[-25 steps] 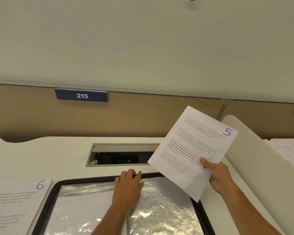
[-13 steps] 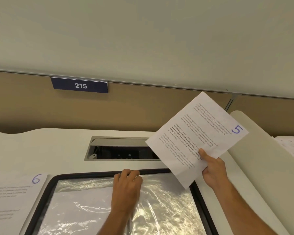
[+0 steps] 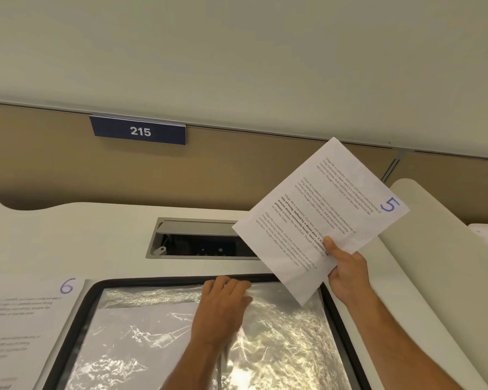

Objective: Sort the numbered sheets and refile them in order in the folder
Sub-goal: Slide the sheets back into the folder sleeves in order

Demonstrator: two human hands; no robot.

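Head view. Your right hand (image 3: 348,273) pinches sheet 5 (image 3: 319,218) at its lower edge, thumb on the printed face; the sheet stands tilted in the air above that hand. Judged light and limp, it will droop unless gripped near an edge. Your left hand (image 3: 223,311) rests with curled fingers at the top of a glossy plastic sleeve (image 3: 279,333) in the folder (image 3: 347,333); the film looks slippery. Sheet 6 (image 3: 20,319) lies on the tabletop (image 3: 96,235), left of that hand.
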